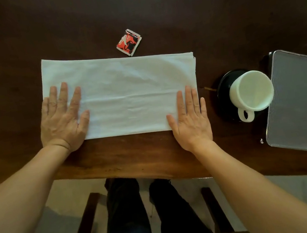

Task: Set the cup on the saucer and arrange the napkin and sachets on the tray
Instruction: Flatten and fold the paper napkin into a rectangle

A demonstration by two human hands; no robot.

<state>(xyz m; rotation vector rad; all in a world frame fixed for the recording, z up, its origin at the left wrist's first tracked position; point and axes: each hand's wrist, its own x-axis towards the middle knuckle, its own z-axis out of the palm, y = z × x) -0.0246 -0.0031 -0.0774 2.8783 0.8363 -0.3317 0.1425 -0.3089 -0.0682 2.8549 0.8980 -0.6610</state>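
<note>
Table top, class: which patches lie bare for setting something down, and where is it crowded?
Bare wood lies beyond the napkin around the red sachet, left of the left hand, and along the near edge between both wrists. The tray is bare too. It is crowded where cup, saucer and tray meet.

a dark wooden bench [126, 156] fills most of the view, its near edge a lighter reddish brown (the far part falls into shadow). below that edge stands a wooden chair [88, 221], over a pale tiled floor [60, 192]. a small thin stick-like bit [208, 88] lies on the bench at right; what it is cannot be told.
</note>
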